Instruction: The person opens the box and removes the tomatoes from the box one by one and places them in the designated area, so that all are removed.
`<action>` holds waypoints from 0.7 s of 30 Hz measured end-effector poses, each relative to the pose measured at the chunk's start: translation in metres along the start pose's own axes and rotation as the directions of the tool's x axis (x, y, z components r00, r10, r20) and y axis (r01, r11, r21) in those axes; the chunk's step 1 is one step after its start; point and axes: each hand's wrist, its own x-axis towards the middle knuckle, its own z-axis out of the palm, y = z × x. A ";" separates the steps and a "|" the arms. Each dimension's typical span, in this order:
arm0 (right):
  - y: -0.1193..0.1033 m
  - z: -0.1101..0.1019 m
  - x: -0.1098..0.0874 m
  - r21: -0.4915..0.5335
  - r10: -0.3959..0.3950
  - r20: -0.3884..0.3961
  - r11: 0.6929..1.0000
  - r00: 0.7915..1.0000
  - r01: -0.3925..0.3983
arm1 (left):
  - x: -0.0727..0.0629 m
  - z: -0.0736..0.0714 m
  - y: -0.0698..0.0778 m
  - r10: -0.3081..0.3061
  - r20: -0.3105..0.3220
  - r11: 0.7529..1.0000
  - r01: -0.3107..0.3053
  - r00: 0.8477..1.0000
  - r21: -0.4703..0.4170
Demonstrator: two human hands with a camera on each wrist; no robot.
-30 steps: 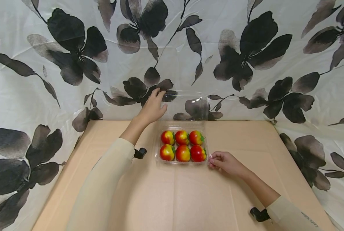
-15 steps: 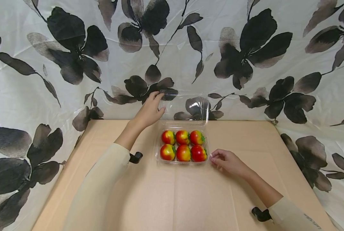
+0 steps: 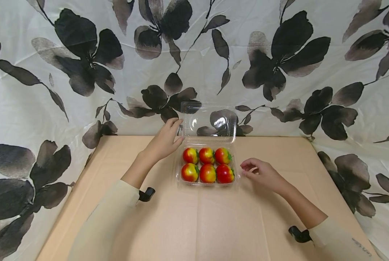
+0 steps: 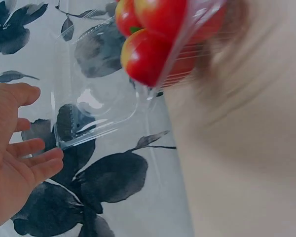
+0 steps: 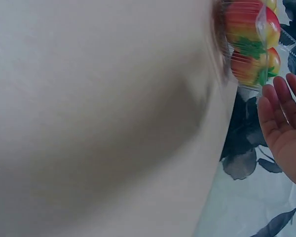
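A clear plastic clamshell box (image 3: pixel 207 184) stands on the table with its lid (image 3: pixel 197 123) raised at the back. Several red-and-yellow round fruits (image 3: pixel 207 173) with green leaves sit in its base in two rows. My left hand (image 3: pixel 163 141) is at the lid's left edge, fingers loosely spread; in the left wrist view the fingers (image 4: pixel 44 165) reach toward the clear lid (image 4: pixel 89 113) without gripping it. Whether they touch it, I cannot tell. To the right of the box, my right hand (image 3: pixel 263 174) holds nothing, its relaxed fingertips close to the box's side.
The box rests on a beige tabletop (image 3: pixel 197 224). Behind the table's far edge hangs a white cloth (image 3: pixel 214 65) with dark flower prints. Black wrist cameras sit at the left cuff (image 3: pixel 147 194) and the right cuff (image 3: pixel 299 234).
My left hand has come down from the lid's upper left corner, let go and drawn slightly left. The right hand has moved a little away from the box's front right corner, its fingers loosening.
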 end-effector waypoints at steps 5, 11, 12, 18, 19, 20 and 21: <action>-0.004 -0.006 0.005 -0.028 -0.067 0.005 0.997 0.998 0.067 | -0.016 0.006 0.001 -0.036 0.046 0.999 0.038 0.998 -0.035; -0.010 -0.009 0.009 -0.077 -0.114 0.015 0.990 0.993 0.114 | -0.033 0.013 0.001 -0.086 0.093 0.993 0.093 0.992 -0.077; -0.011 -0.009 0.010 -0.085 -0.119 0.019 0.989 0.993 0.120 | -0.035 0.014 0.000 -0.091 0.095 0.992 0.099 0.991 -0.084; -0.019 -0.009 0.013 -0.111 -0.134 0.064 0.984 0.989 0.141 | -0.048 0.028 -0.004 -0.123 0.078 0.978 0.134 0.989 -0.159; -0.020 -0.009 0.014 -0.110 -0.134 0.071 0.984 0.989 0.141 | -0.050 0.031 -0.004 -0.131 0.078 0.974 0.143 0.988 -0.177; -0.021 -0.009 0.015 -0.108 -0.132 0.076 0.984 0.988 0.140 | -0.052 0.034 -0.005 -0.141 0.080 0.968 0.155 0.987 -0.198; -0.021 -0.008 0.016 -0.107 -0.131 0.080 0.984 0.988 0.139 | -0.054 0.036 -0.005 -0.155 0.087 0.960 0.171 0.984 -0.224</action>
